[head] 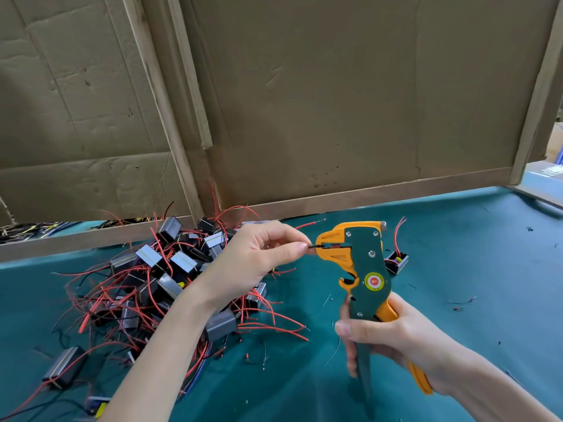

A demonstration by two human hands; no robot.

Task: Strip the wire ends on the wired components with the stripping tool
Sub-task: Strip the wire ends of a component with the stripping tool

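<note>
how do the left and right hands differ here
The left hand pinches a thin black wire; the right hand grips the stripper by its handles. The left hand is above the component pile, the right hand above bare mat. Both hold something.

Tip of black wire [315,246] at mouth of stripping tool [368,269], above green table cover [472,269].

Tool green-bodied with orange head and handle, held upright by its handles in right hand [396,339], fingers curled round them. Wire pinched between thumb and forefinger of left hand [259,257], end inside the tool's head. To the left, heap of wired components [158,284]: small grey-black blocks tangled in red leads. One single component [396,261] just behind the tool. Bits of insulation [463,301] scattered on the cover. Cardboard wall [335,102] with wooden battens at the back.
</note>
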